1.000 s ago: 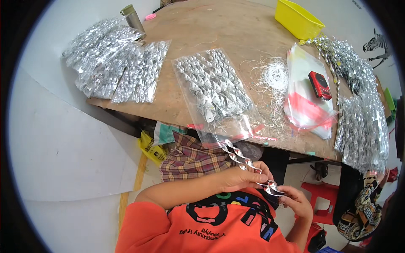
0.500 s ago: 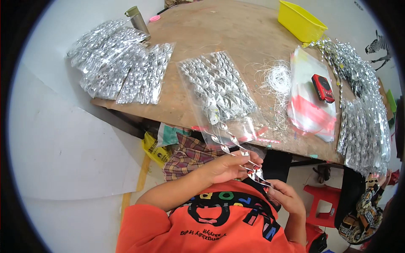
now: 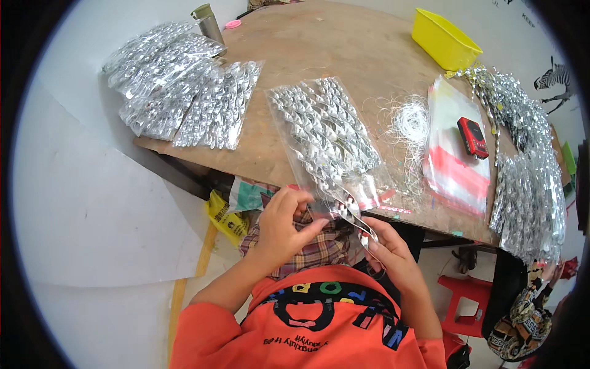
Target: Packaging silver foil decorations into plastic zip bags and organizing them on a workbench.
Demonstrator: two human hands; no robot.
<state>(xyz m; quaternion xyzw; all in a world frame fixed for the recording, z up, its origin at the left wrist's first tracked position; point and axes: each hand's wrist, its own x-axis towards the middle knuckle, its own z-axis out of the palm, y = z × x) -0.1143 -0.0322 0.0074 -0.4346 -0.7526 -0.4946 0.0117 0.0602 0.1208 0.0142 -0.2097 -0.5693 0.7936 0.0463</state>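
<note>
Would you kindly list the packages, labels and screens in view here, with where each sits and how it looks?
Clear plastic bag of silver twisted pieces: table centre, long, its near end at both hands.
Pile of filled clear bags: table's far left, silvery.
Stack of empty clear bags with red strips: right of centre, flat.
Small red and black device: lying on that stack; whether it has a screen is unclear.
Yellow plastic bag: under the table edge, crumpled, dark print.

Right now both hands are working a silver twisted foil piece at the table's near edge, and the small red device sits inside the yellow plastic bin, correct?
Not quite. The head view shows the small red device lying on a clear plastic bag with red stripes, apart from the yellow plastic bin. The left hand and right hand do hold the silver twisted foil piece at the table's near edge.
</note>
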